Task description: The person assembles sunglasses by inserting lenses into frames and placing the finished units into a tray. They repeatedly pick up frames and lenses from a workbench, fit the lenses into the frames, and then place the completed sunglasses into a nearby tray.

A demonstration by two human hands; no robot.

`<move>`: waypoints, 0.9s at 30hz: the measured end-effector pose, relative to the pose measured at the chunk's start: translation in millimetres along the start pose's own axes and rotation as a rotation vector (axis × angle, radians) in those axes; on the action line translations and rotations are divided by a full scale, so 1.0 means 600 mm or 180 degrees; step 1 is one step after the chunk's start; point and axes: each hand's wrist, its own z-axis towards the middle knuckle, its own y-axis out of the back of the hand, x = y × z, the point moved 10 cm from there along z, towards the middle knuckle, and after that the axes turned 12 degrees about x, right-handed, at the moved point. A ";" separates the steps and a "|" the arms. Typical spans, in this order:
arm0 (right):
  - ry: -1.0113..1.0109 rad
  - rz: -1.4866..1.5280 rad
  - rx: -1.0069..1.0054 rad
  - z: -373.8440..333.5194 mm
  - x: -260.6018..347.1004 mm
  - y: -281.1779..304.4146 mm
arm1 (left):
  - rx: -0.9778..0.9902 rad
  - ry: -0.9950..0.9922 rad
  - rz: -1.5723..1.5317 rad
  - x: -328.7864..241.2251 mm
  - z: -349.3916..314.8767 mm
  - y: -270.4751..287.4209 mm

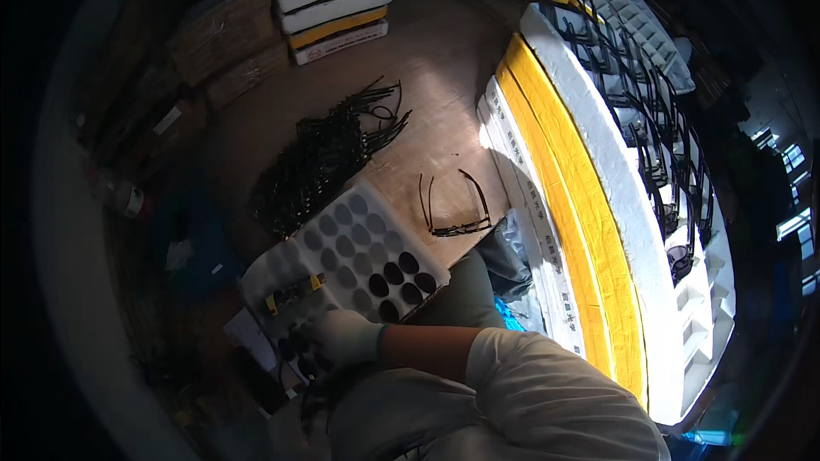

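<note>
Round dark lenses resting in rows on a white tray at the table's near edge, gloved right hand covering its near part, grip impossible to tell, dark eyeglasses lying beside, black frames heaping beyond.

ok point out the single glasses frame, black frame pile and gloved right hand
Single glasses frame (462,229), head view: front rim
Black frame pile (318,160), head view: middle of the heap
Gloved right hand (346,337), head view: back of the glove

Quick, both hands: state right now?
Left hand: not in view.
White-gloved right hand: at the pale rectangular tray of round dark lenses; grip too shadowed to tell.
</note>
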 end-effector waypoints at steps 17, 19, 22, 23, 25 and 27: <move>0.1995 0.1840 -0.2971 -0.297 0.060 0.008 | -0.0057 0.0578 -0.1607 -0.087 0.129 0.014; 0.1702 0.1920 -0.2734 -0.278 0.036 0.000 | 0.0221 0.0490 -0.1744 -0.111 0.141 0.006; 0.2111 0.1892 -0.2229 -0.275 0.050 0.019 | 0.0021 0.0356 -0.1635 -0.113 0.139 0.007; 0.2175 0.1402 -0.2655 -0.290 0.061 0.030 | -0.0214 0.0217 -0.1484 -0.131 0.139 0.027; 0.2102 0.1874 -0.2599 -0.288 0.044 0.037 | -0.0114 0.0426 -0.1781 -0.124 0.135 0.023; 0.1918 0.2256 -0.2076 -0.270 0.037 0.039 | 0.0065 0.0683 -0.2114 -0.112 0.127 0.017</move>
